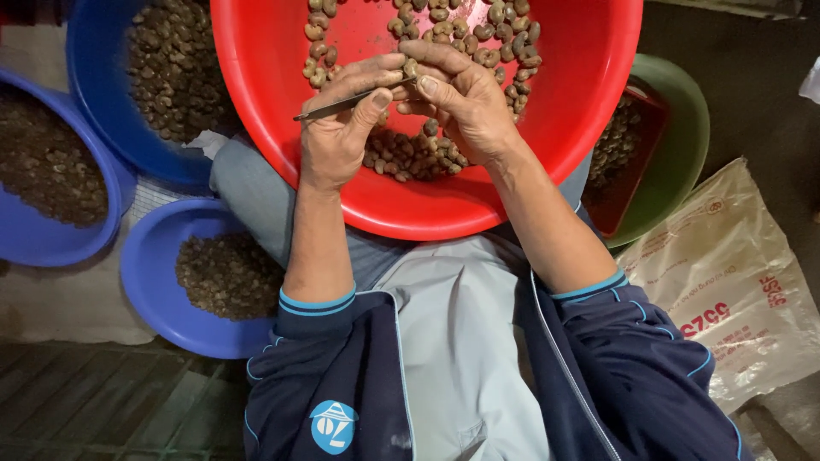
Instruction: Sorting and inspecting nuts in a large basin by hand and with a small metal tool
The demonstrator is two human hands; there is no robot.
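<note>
Nearest to the camera we see the person's dark blue jacket sleeves [615, 358] with light blue cuffs, open over a pale grey shirt [453, 324]. Beyond the cuffs, both bare forearms reach forward over the lap to the near rim of a large red basin [589, 77].

Left hand [337, 128]: fingers curled narrowly around a slim metal blade [342, 104], pinched under the thumb and lying almost level, its tip pointing away to the left.

Right hand [465, 107]: fingers closed narrowly on a single cashew kernel [411, 67], held between thumb and fingertips just above the blade's inner end. The kernel is small, curved and pale brown with a mottled skin; we cannot tell how much skin is left on it.

Under and beyond the hands, the red basin holds loose kernels [478, 34] of the same kidney shape, pale tan with darker patches, scattered across its far floor, and a darker heap [410, 158] on the near side.

To the left lie three blue basins [145, 282], each with a mound of small brown pieces [226, 273]. To the right, a green basin [688, 137] with a red container inside sits partly behind the red one, and a pale printed sack [726, 273] lies on the floor.
</note>
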